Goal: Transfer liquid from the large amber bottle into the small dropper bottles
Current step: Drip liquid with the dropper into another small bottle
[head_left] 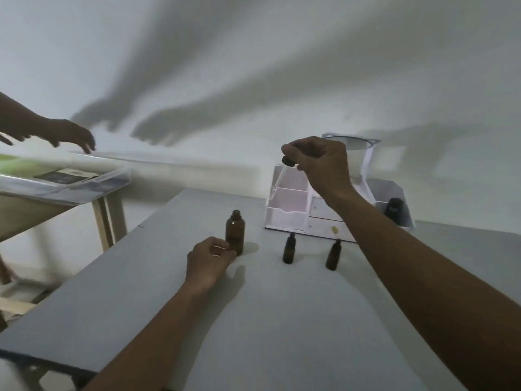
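The large amber bottle (234, 228) stands open and upright on the grey table (253, 320). My left hand (210, 259) rests at its base, fingers curled against the glass. To its right stand two small amber dropper bottles, one (289, 248) nearer the middle and one (333, 254) further right, both uncapped. My right hand (321, 162) is raised above them, pinching the black bulb of a clear glass dropper (279, 179) that hangs tilted down to the left.
A white desk organiser (290, 204) with drawers stands at the table's back, a dark cap-like object (393, 207) in its right compartment. Another person's hand (73, 135) reaches over a side table (56, 187) at the left, which holds a clear tray.
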`<state>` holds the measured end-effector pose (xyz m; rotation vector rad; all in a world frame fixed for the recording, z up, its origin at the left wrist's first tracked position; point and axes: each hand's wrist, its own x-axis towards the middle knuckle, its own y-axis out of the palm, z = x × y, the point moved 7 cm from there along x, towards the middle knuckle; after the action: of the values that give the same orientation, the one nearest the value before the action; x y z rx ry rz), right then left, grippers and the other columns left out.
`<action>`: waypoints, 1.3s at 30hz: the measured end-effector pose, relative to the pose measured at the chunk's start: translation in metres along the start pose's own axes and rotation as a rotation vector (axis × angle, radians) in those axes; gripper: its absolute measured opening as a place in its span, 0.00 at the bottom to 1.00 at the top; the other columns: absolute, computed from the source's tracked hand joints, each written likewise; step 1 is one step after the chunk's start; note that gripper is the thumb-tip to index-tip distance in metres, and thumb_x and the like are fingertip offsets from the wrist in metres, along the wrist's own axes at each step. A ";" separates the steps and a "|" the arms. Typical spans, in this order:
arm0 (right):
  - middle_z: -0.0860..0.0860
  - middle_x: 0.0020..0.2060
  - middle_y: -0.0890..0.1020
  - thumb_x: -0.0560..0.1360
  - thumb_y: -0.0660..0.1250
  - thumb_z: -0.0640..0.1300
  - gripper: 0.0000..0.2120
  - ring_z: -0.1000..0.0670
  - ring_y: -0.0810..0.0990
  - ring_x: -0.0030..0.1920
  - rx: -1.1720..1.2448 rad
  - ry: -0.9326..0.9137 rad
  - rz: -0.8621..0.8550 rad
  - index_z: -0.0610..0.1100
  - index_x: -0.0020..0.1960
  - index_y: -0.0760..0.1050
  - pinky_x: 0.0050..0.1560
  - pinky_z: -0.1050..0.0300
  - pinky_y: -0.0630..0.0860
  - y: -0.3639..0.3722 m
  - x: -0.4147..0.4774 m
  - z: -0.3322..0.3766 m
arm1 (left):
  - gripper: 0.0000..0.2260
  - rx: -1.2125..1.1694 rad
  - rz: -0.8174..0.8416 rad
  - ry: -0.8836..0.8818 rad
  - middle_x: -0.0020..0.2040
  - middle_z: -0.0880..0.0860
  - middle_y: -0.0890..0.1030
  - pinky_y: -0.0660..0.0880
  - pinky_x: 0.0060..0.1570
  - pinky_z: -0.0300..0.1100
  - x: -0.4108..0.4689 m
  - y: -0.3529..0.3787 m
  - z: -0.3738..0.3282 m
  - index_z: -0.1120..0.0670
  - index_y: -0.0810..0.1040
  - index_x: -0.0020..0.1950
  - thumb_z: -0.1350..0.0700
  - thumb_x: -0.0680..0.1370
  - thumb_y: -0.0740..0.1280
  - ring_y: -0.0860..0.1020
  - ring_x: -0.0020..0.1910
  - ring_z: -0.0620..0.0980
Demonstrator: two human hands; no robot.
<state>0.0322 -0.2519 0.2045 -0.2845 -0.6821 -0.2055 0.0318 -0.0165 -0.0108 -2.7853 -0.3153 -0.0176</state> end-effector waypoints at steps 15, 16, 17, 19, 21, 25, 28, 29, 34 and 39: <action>0.51 0.35 0.87 0.72 0.78 0.44 0.05 0.52 0.87 0.37 -0.242 0.199 -0.212 0.43 0.45 0.86 0.35 0.53 0.82 -0.199 -0.058 -0.048 | 0.10 -0.024 0.466 0.258 0.45 0.46 0.83 0.79 0.46 0.39 -0.085 0.217 -0.103 0.47 0.81 0.50 0.50 0.70 0.76 0.81 0.43 0.43; 0.50 0.35 0.87 0.72 0.78 0.43 0.06 0.52 0.87 0.35 -0.238 0.210 -0.227 0.41 0.46 0.86 0.32 0.56 0.81 -0.209 -0.062 -0.052 | 0.12 -0.022 0.479 0.265 0.47 0.46 0.83 0.77 0.44 0.35 -0.087 0.231 -0.108 0.47 0.80 0.52 0.50 0.70 0.76 0.80 0.44 0.40; 0.49 0.35 0.86 0.72 0.77 0.42 0.07 0.55 0.86 0.34 -0.242 0.217 -0.242 0.39 0.47 0.85 0.31 0.61 0.80 -0.219 -0.064 -0.057 | 0.14 -0.019 0.489 0.270 0.49 0.45 0.82 0.74 0.41 0.32 -0.089 0.244 -0.112 0.47 0.80 0.54 0.50 0.71 0.76 0.78 0.44 0.38; 0.50 0.35 0.86 0.73 0.77 0.43 0.08 0.58 0.85 0.33 -0.281 0.222 -0.262 0.38 0.48 0.85 0.33 0.64 0.79 -0.234 -0.068 -0.066 | 0.19 -0.030 0.492 0.266 0.54 0.46 0.80 0.70 0.40 0.29 -0.090 0.265 -0.117 0.49 0.78 0.60 0.51 0.71 0.76 0.76 0.45 0.36; 0.50 0.36 0.87 0.72 0.78 0.46 0.08 0.54 0.87 0.37 -0.344 0.229 -0.270 0.42 0.46 0.86 0.41 0.56 0.83 -0.244 -0.070 -0.079 | 0.24 -0.032 0.480 0.253 0.58 0.48 0.79 0.72 0.45 0.32 -0.087 0.280 -0.119 0.51 0.76 0.65 0.53 0.70 0.77 0.78 0.49 0.42; 0.50 0.37 0.88 0.72 0.78 0.47 0.07 0.51 0.87 0.39 -0.361 0.241 -0.266 0.44 0.46 0.87 0.46 0.52 0.84 -0.250 -0.073 -0.098 | 0.29 -0.008 0.451 0.247 0.62 0.51 0.78 0.76 0.53 0.41 -0.078 0.297 -0.116 0.52 0.74 0.67 0.53 0.68 0.78 0.78 0.56 0.49; 0.51 0.38 0.87 0.72 0.77 0.46 0.06 0.57 0.86 0.36 -0.357 0.230 -0.258 0.44 0.47 0.86 0.41 0.62 0.82 -0.247 -0.072 -0.107 | 0.31 -0.024 0.445 0.237 0.62 0.51 0.79 0.76 0.55 0.42 -0.074 0.305 -0.113 0.53 0.75 0.67 0.53 0.66 0.79 0.79 0.55 0.49; 0.52 0.37 0.87 0.73 0.77 0.45 0.06 0.58 0.85 0.35 -0.349 0.229 -0.257 0.43 0.48 0.86 0.39 0.66 0.80 -0.245 -0.072 -0.109 | 0.31 -0.030 0.444 0.234 0.61 0.51 0.79 0.76 0.53 0.41 -0.073 0.307 -0.113 0.53 0.75 0.67 0.53 0.66 0.80 0.79 0.54 0.48; 0.55 0.33 0.84 0.73 0.76 0.42 0.04 0.63 0.82 0.29 -0.312 0.233 -0.249 0.41 0.46 0.85 0.35 0.73 0.76 -0.239 -0.073 -0.116 | 0.28 -0.044 0.436 0.237 0.59 0.51 0.81 0.76 0.52 0.38 -0.071 0.313 -0.108 0.54 0.77 0.65 0.55 0.66 0.80 0.80 0.52 0.46; 0.61 0.30 0.84 0.72 0.77 0.44 0.03 0.62 0.83 0.31 -0.368 0.227 -0.220 0.47 0.41 0.84 0.42 0.66 0.79 -0.236 -0.072 -0.122 | 0.25 -0.028 0.437 0.265 0.56 0.51 0.82 0.77 0.57 0.41 -0.070 0.315 -0.110 0.55 0.79 0.63 0.56 0.67 0.79 0.81 0.51 0.47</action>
<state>-0.0161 -0.5068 0.1121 -0.5301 -0.4458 -0.5684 0.0349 -0.3575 -0.0142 -2.7721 0.3598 -0.2833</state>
